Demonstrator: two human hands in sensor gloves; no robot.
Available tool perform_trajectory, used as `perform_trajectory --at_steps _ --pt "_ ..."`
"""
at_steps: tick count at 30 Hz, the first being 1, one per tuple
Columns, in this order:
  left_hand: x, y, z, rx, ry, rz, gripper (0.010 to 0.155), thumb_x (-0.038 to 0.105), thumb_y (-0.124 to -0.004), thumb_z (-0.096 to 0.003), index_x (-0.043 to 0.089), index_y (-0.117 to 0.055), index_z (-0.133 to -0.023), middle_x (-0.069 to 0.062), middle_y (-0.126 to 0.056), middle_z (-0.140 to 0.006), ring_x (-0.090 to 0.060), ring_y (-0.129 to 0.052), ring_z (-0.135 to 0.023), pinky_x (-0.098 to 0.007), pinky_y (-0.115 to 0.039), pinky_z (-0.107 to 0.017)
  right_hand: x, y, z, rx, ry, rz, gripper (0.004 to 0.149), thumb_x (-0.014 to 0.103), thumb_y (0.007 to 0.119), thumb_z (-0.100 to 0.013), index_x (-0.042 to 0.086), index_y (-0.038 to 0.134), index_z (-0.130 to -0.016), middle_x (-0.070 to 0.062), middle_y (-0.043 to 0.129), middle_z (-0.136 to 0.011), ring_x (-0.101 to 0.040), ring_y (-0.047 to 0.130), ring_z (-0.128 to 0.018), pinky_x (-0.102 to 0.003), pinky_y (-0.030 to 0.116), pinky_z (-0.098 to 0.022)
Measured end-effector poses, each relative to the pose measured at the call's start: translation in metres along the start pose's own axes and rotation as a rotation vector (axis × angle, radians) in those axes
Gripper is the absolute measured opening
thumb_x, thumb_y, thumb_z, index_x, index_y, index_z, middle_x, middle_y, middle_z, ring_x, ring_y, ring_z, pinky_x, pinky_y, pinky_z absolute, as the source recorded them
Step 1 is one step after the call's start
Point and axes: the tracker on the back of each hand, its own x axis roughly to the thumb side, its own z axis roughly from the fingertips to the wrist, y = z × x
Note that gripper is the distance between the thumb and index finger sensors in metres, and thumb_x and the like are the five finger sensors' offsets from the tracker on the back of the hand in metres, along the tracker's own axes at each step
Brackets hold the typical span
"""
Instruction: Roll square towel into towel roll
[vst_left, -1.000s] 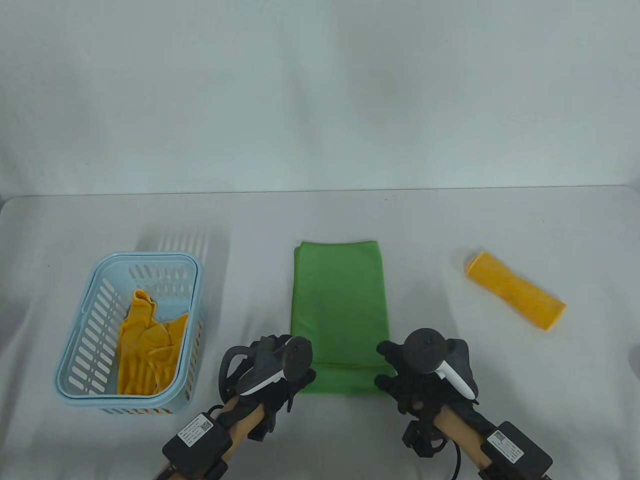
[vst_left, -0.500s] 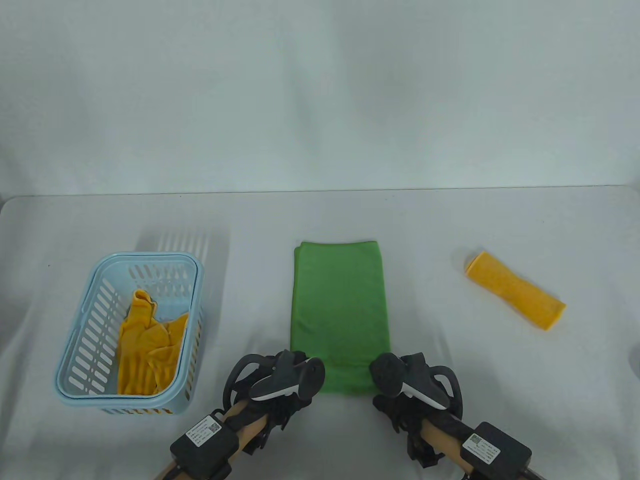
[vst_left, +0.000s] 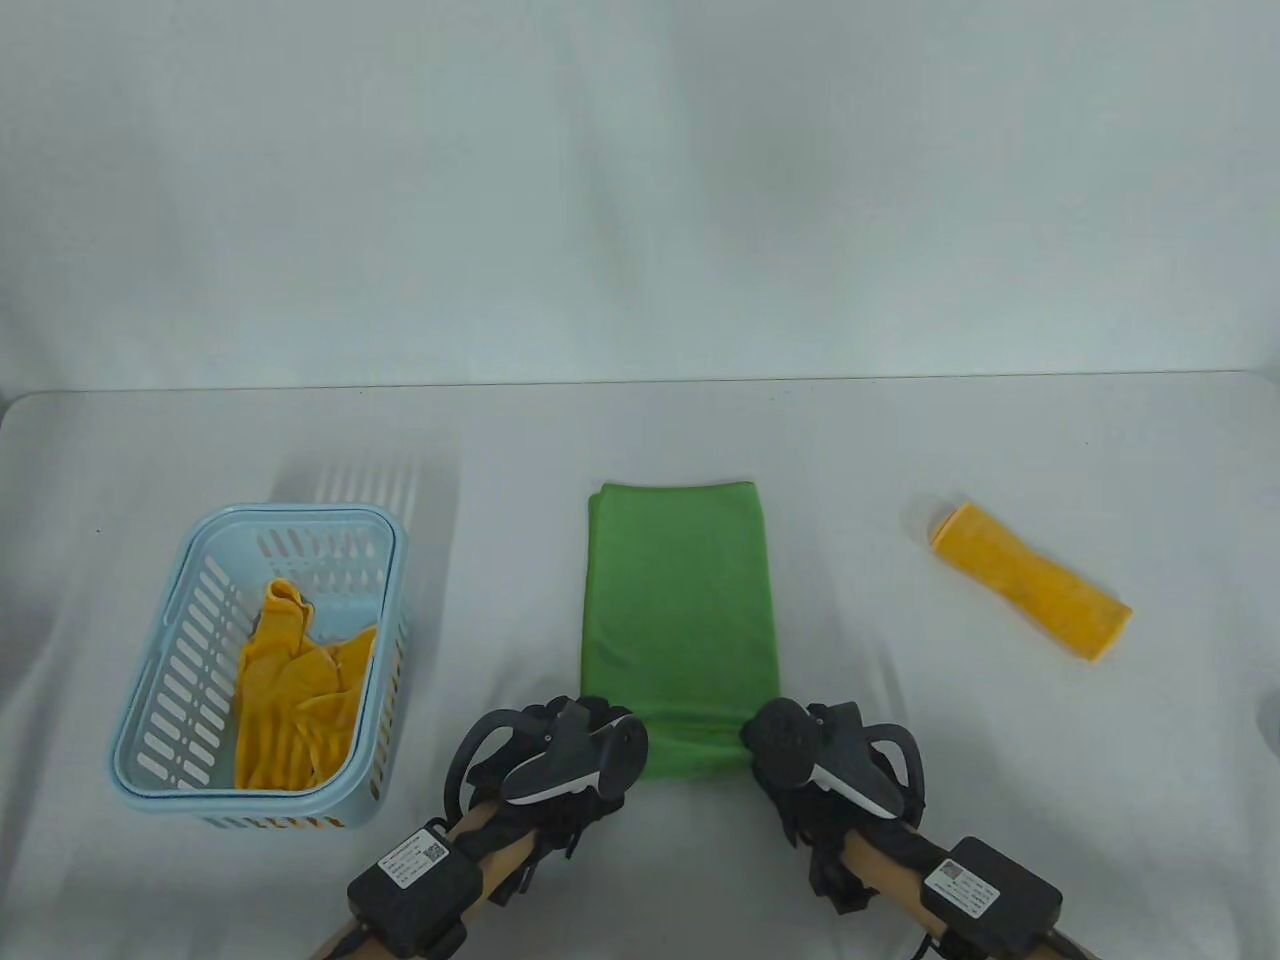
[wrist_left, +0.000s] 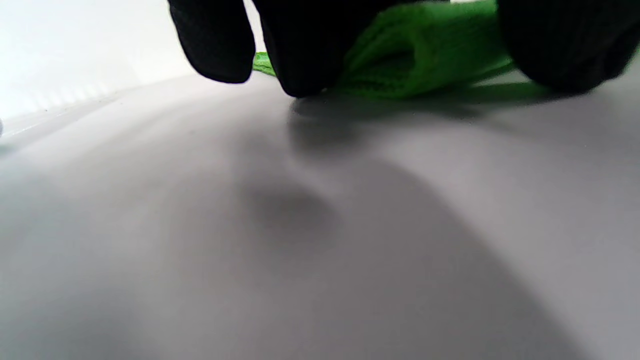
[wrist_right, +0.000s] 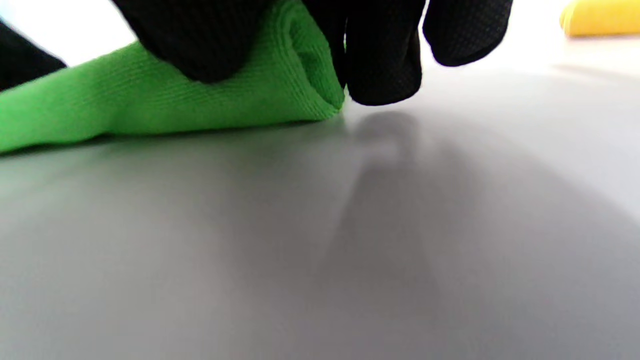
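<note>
A green towel (vst_left: 680, 610), folded into a long strip, lies at the table's middle, its long side running away from me. Its near end is turned over into a small roll. My left hand (vst_left: 600, 740) grips the near left corner and my right hand (vst_left: 775, 742) the near right corner. In the left wrist view, black fingers (wrist_left: 305, 60) press on the rolled green edge (wrist_left: 415, 65). In the right wrist view, fingers (wrist_right: 382, 65) and the thumb pinch the rolled end (wrist_right: 300, 75). The trackers hide the fingertips in the table view.
A light blue basket (vst_left: 150, 700) with a crumpled yellow cloth (vst_left: 295, 690) stands at the left. A rolled yellow towel (vst_left: 1035, 592) lies at the right, also seen in the right wrist view (wrist_right: 600, 17). A white wall rises behind the table.
Both hands dropped low onto the towel's near corners and turned inward. The towel's near edge has crept slightly away from me as the end curled over.
</note>
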Motion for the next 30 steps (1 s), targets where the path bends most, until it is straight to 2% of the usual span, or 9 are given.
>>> perform_trajectory --at_steps 5,9,13,19,24,27,29,30 --pt "0.001 0.002 -0.002 0.013 -0.007 -0.007 0.082 0.057 -0.077 -0.0327 0.034 -0.044 -0.105 0.005 -0.054 -0.108 -0.021 -0.072 -0.097 -0.051 -0.063 -0.075 -0.02 -0.005 -0.009 0.067 0.031 -0.207 0.046 0.044 0.077 -0.036 0.034 0.081 -0.08 0.007 0.085 -0.088 -0.026 0.084 -0.083 -0.052 0.069 -0.063" --pt "-0.003 0.01 0.0 0.051 0.001 0.03 0.069 0.047 -0.075 -0.0382 0.036 -0.053 -0.102 0.007 -0.067 -0.105 -0.019 -0.083 -0.092 -0.05 -0.067 -0.074 -0.024 -0.007 -0.012 0.09 0.039 -0.247 0.046 0.045 0.076 -0.036 0.034 0.081 -0.081 0.006 0.085 -0.087 -0.026 0.083 -0.082 -0.052 0.069 -0.063" --pt "-0.01 0.018 0.003 0.068 0.007 0.116 0.06 0.043 -0.075 -0.0395 0.036 -0.064 -0.099 0.009 -0.083 -0.097 -0.018 -0.092 -0.087 -0.049 -0.071 -0.071 -0.026 -0.008 -0.011 0.122 0.01 -0.274 0.046 0.045 0.076 -0.036 0.034 0.081 -0.081 0.004 0.087 -0.085 -0.027 0.084 -0.081 -0.054 0.068 -0.062" --pt "-0.022 0.023 0.007 -0.019 -0.016 0.267 0.057 0.043 -0.077 -0.0386 0.033 -0.073 -0.095 0.01 -0.096 -0.085 -0.018 -0.102 -0.075 -0.048 -0.076 -0.067 -0.028 -0.008 -0.01 0.212 -0.021 -0.315 0.047 0.047 0.074 -0.037 0.033 0.079 -0.082 0.003 0.092 -0.078 -0.027 0.088 -0.074 -0.054 0.069 -0.061" --pt "-0.033 0.015 -0.001 -0.052 0.05 0.384 0.057 0.045 -0.076 -0.0387 0.034 -0.073 -0.094 0.011 -0.094 -0.082 -0.018 -0.099 -0.074 -0.048 -0.075 -0.066 -0.033 -0.004 -0.013 0.183 0.021 -0.354 0.051 0.05 0.072 -0.036 0.031 0.077 -0.083 0.002 0.092 -0.076 -0.027 0.088 -0.069 -0.053 0.07 -0.059" --pt "-0.036 0.013 -0.004 -0.054 0.083 0.417 0.057 0.046 -0.076 -0.0385 0.034 -0.074 -0.094 0.012 -0.094 -0.08 -0.017 -0.099 -0.071 -0.048 -0.075 -0.066 -0.033 -0.004 -0.012 0.21 0.007 -0.354 0.064 0.06 0.074 -0.03 0.032 0.071 -0.088 0.002 0.089 -0.08 -0.027 0.086 -0.072 -0.053 0.068 -0.061" --pt "-0.037 0.012 -0.005 -0.053 0.09 0.431 0.057 0.046 -0.076 -0.0383 0.033 -0.074 -0.093 0.012 -0.094 -0.079 -0.017 -0.099 -0.07 -0.047 -0.075 -0.065 -0.032 -0.003 -0.011 0.224 0.006 -0.324 0.065 0.058 0.078 -0.03 0.033 0.068 -0.089 0.004 0.087 -0.082 -0.026 0.084 -0.073 -0.053 0.067 -0.062" --pt "-0.037 0.012 -0.005 -0.055 0.088 0.43 0.056 0.046 -0.076 -0.0383 0.033 -0.075 -0.093 0.012 -0.094 -0.079 -0.017 -0.1 -0.069 -0.047 -0.076 -0.065 -0.031 -0.003 -0.011 0.213 0.013 -0.313 0.061 0.053 0.08 -0.031 0.033 0.069 -0.088 0.005 0.087 -0.081 -0.025 0.084 -0.073 -0.053 0.067 -0.061"
